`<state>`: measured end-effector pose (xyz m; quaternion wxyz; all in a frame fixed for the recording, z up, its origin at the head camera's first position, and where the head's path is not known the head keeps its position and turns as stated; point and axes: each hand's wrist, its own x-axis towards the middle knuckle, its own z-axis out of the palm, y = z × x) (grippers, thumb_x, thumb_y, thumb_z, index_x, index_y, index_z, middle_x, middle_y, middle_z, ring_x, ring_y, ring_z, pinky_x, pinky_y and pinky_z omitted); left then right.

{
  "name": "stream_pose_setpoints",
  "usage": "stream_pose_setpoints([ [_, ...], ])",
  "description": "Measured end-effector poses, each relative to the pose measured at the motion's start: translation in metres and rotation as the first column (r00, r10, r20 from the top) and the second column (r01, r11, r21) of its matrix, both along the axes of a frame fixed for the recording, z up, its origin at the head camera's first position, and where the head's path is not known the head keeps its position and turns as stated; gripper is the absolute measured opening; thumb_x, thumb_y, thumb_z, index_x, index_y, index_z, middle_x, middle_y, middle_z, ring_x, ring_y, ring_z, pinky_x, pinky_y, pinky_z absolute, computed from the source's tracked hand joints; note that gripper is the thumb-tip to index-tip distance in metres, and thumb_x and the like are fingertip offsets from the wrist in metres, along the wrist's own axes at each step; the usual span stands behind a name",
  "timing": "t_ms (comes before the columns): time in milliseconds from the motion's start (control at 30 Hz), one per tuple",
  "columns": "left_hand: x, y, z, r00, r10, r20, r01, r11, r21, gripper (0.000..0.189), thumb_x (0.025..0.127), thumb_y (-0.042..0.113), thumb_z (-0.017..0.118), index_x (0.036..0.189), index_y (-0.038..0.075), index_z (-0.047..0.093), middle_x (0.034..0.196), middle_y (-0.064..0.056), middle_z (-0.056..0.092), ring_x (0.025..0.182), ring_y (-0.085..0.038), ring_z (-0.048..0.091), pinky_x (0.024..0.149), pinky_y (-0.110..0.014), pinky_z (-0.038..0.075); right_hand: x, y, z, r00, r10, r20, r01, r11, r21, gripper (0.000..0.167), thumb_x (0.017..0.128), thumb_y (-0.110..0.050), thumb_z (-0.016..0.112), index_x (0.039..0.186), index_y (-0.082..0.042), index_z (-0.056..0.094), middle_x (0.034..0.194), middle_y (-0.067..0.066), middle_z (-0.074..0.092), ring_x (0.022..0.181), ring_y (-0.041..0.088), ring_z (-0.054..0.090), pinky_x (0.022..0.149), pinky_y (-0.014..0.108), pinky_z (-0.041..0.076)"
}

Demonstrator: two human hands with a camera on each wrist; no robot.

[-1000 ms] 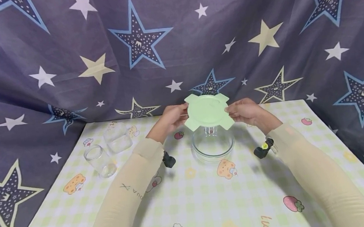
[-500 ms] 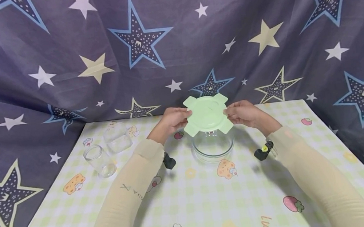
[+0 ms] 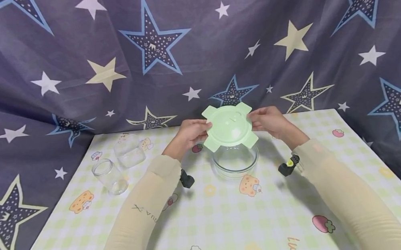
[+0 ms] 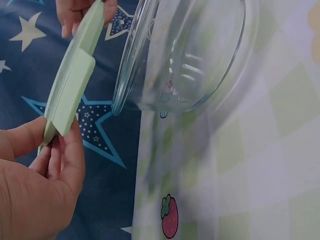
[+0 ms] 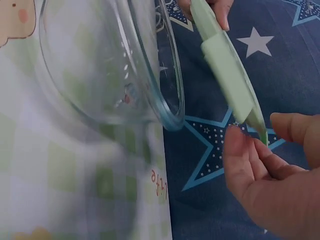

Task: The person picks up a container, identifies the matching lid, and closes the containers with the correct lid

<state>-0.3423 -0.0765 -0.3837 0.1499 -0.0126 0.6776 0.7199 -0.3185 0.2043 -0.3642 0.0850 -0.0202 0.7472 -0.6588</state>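
A light green round lid (image 3: 227,124) with four-sided flaps sits tilted above a clear glass bowl (image 3: 236,171). On its left edge my left hand (image 3: 192,132) pinches between thumb and fingers; the left wrist view shows the lid (image 4: 70,85) nearly edge-on, apart from the bowl's rim (image 4: 119,100). At the opposite edge is my right hand (image 3: 269,120). In the right wrist view its fingers (image 5: 240,155) lie under the lid (image 5: 230,75), and the thumb (image 5: 290,125) is on the other side with a small gap. The bowl stands upright on the table.
Two clear glass jars stand at the left of the table, a round one (image 3: 110,178) in front and a squarer one (image 3: 129,152) behind. A checked cloth covers the table (image 3: 213,224). A starry curtain (image 3: 182,90) hangs directly behind the back edge.
The lid has tilted and come slightly lower toward the bowl over the last second. My right thumb has shifted outward from the lid's top to its edge. Bowl and jars have not moved.
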Motion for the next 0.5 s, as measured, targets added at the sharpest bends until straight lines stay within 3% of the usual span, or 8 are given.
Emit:
stream_pose_setpoints([
  [267,0.0030,0.0003,0.0009,1.000,-0.004,0.030,0.005,1.000,-0.022,0.040,0.095,0.006,0.073,0.132,-0.006,0.062,0.089,-0.008,0.073,0.074,-0.015,0.071,0.070,-0.025,0.061,0.0014,-0.0047,0.0016,1.000,-0.021,0.009,0.020,0.995,0.095,0.033,0.102,-0.005,0.060,0.127,0.016,0.055,0.103,0.012,0.063,0.078,0.010,0.068,0.082,0.028,0.062],
  [500,0.0063,-0.0014,0.0074,0.997,-0.023,0.073,0.026,0.999,-0.043,0.035,0.098,0.010,0.070,0.128,-0.006,0.065,0.098,-0.011,0.071,0.082,-0.018,0.070,0.079,-0.027,0.061,0.0042,-0.0036,0.0049,0.998,-0.018,0.057,0.014,0.997,0.076,0.029,0.101,-0.003,0.060,0.124,0.014,0.055,0.090,0.002,0.066,0.074,0.009,0.069,0.078,0.026,0.062],
])
